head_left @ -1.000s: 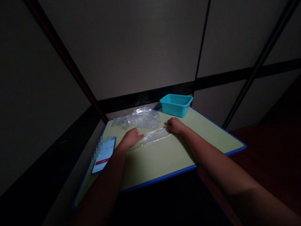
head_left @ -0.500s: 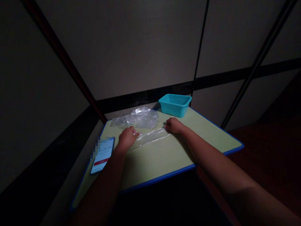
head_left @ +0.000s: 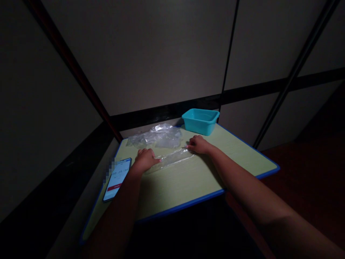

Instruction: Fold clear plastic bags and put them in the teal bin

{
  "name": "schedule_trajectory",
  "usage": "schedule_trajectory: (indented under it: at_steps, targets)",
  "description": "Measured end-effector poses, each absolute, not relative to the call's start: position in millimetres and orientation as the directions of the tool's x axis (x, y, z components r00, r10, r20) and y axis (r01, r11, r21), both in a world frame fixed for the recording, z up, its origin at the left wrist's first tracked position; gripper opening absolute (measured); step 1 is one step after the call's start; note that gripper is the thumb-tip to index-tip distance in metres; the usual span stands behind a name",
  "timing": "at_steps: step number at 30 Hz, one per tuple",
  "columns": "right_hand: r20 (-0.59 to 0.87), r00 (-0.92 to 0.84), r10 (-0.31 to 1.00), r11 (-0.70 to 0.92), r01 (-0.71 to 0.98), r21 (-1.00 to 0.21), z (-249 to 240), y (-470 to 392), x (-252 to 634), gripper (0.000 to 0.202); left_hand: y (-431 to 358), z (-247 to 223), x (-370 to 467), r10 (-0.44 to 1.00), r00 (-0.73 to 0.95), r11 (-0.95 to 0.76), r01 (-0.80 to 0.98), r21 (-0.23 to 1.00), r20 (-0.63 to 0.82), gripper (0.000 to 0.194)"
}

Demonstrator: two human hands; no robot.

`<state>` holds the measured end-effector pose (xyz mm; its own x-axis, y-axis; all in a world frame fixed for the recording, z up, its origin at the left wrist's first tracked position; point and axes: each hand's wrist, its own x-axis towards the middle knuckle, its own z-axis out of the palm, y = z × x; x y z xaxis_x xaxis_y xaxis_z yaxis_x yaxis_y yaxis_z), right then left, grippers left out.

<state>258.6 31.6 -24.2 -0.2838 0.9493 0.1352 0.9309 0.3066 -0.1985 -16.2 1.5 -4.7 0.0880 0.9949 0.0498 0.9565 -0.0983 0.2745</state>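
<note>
Blue-edged table [head_left: 237,154]. On top: phone [head_left: 118,176], crumpled plastic [head_left: 165,136], turquoise tub [head_left: 199,126], clear plastic strip [head_left: 175,157].

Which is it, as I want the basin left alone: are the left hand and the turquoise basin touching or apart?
Apart. The head view shows tabletop between the left hand and the turquoise basin.

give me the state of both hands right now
Left hand: at the left end of the flat clear plastic; grip cannot be told.
Right hand: curled at the plastic's right end; whether it grips cannot be told.
</note>
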Motion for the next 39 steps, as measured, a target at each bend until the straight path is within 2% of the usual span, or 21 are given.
schedule_trajectory:
  at_steps: [7,12,17,25,39]
  targets:
    - [0.112,-0.305,0.946,0.321,0.932,-0.169,-21.9,30.1,259.4,0.029,7.5,-6.1,-25.6,0.988,0.147,-0.113,0.893,0.437,-0.045,0.012]
    - [0.105,-0.296,0.949,0.31,0.938,-0.153,-22.7,31.0,259.4,0.029,11.3,-6.5,-28.1,0.98,0.2,-0.164,0.798,0.58,0.002,0.01]
    - [0.087,-0.261,0.962,0.273,0.945,-0.183,-22.4,31.6,258.6,0.034,12.2,-5.4,-26.7,0.98,0.192,-0.181,0.753,0.632,0.052,0.015]
    - [0.098,-0.237,0.967,0.252,0.949,-0.19,-22.8,32.0,258.1,0.032,8.4,-2.3,-20.9,0.987,0.134,-0.163,0.767,0.621,0.094,0.013]
    - [0.076,-0.215,0.974,0.226,0.955,-0.19,-26.6,33.3,255.0,0.032,8.9,-3.1,-16.5,0.988,0.09,-0.136,0.889,0.438,0.125,0.015]
